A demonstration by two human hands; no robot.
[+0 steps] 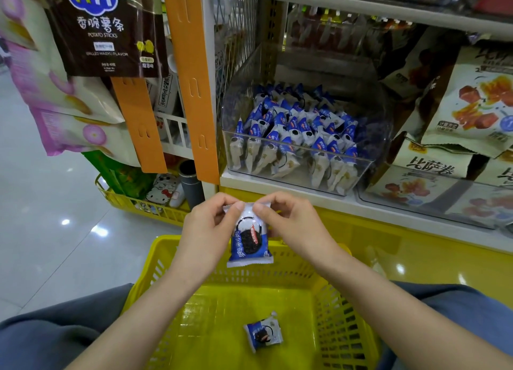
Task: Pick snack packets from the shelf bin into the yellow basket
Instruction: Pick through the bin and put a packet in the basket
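shelf bin (301, 162) ahead: left hand (208, 226), right hand (294, 221) pinch packet (249, 240) hanging between (over basket (344, 322)).

Left hand (206, 225), right hand (291, 219) pinch packet (249, 244) together.

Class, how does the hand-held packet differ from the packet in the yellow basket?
The held packet hangs upright above the yellow basket; the basket packet lies tilted inside it. The left hand and right hand pinch the held packet's top; nothing touches the basket packet. Both are blue-and-white.
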